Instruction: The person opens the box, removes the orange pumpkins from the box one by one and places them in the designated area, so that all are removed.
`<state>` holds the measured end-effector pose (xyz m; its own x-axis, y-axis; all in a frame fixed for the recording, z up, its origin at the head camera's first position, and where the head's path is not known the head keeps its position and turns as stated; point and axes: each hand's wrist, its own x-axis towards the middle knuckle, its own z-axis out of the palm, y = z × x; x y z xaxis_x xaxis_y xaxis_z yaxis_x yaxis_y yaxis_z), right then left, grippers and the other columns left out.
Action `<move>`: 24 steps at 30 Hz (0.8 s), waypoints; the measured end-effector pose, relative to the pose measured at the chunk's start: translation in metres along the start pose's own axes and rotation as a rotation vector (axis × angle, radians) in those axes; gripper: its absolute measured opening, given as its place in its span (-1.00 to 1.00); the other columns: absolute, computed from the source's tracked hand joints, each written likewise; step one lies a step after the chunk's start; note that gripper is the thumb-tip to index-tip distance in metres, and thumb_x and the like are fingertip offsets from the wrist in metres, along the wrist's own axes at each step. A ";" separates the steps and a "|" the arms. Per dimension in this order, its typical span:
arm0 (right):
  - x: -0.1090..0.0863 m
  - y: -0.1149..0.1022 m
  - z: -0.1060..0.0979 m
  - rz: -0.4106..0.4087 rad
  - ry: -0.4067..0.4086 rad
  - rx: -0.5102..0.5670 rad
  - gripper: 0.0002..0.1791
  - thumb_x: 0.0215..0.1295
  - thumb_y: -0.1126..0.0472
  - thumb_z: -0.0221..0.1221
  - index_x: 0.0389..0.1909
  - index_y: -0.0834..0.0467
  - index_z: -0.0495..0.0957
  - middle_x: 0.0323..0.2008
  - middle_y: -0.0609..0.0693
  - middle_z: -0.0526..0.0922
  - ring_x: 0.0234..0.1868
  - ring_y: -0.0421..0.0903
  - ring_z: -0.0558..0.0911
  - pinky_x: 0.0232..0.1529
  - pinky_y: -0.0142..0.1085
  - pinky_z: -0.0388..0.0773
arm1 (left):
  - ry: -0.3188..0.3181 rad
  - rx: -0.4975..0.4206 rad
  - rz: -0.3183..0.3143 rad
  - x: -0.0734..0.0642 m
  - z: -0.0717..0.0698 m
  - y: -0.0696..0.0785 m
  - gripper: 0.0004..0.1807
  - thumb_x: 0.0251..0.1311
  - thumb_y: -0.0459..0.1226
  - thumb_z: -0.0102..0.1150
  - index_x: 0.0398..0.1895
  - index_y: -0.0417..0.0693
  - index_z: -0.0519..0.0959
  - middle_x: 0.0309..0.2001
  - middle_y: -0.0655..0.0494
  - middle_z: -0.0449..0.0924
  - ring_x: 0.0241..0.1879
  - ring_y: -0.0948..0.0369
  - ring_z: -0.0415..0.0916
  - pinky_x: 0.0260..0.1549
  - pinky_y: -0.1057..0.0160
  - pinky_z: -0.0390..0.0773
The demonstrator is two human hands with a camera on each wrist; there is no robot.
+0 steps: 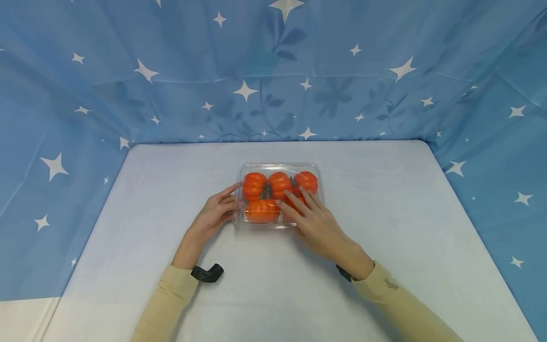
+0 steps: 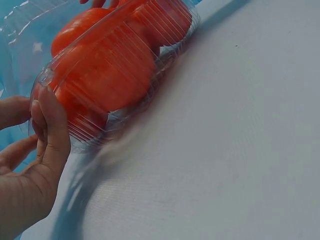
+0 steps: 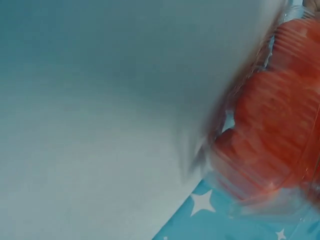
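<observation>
A clear plastic clamshell box (image 1: 279,226) stands on the white table, holding several ribbed orange-red tomatoes (image 1: 255,185) with green stems. At the box's left side, my left hand (image 1: 218,209) pinches its edge. The left wrist view shows the thumb (image 2: 54,115) against the box's near corner and the other fingers around the side. My right hand (image 1: 318,223) lies over the front right part of the box, its fingers spread and fairly straight above the tomatoes, covering part of them. In the right wrist view the box and tomatoes (image 3: 275,110) are blurred, and that hand is out of sight.
A white cloth covers the table (image 1: 171,171). Blue curtains (image 1: 188,61) with white stars hang behind it and along both sides. Each wrist wears a black band; the left one (image 1: 208,273) shows more fully.
</observation>
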<state>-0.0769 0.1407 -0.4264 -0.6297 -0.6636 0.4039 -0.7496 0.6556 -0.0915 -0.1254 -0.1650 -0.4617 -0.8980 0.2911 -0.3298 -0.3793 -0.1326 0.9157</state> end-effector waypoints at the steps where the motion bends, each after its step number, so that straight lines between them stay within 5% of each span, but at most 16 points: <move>1: -0.001 0.001 -0.001 0.005 0.002 0.007 -0.06 -0.02 0.33 0.57 0.45 0.11 0.39 0.40 0.26 0.47 0.42 0.44 0.38 0.42 0.21 0.35 | 0.004 0.006 -0.002 0.000 0.000 0.000 -0.24 0.38 -0.48 0.05 0.62 0.02 0.16 -0.32 0.23 0.45 -0.27 0.32 0.48 -0.29 0.43 0.57; 16: -0.012 0.013 -0.006 0.060 0.031 -0.015 -0.12 -0.03 0.44 0.49 0.39 0.16 0.41 0.41 0.35 0.39 0.40 0.35 0.41 0.37 0.19 0.44 | 0.034 0.052 -0.001 -0.002 0.002 0.005 -0.24 0.33 -0.44 0.21 0.59 -0.06 0.23 -0.22 0.17 0.48 -0.33 0.32 0.49 -0.33 0.42 0.60; 24: -0.019 0.023 -0.009 0.239 0.026 -0.021 -0.18 0.12 0.20 0.37 0.41 0.34 0.33 0.37 0.56 0.33 0.26 0.51 0.51 0.23 0.25 0.54 | 0.020 0.078 -0.007 -0.001 -0.002 0.005 -0.23 0.33 -0.44 0.21 0.60 -0.05 0.21 -0.24 0.15 0.53 -0.33 0.31 0.53 -0.37 0.41 0.62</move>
<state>-0.0802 0.1712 -0.4276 -0.7827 -0.4797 0.3966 -0.5756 0.8003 -0.1679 -0.1271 -0.1681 -0.4570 -0.9000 0.2730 -0.3399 -0.3677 -0.0565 0.9282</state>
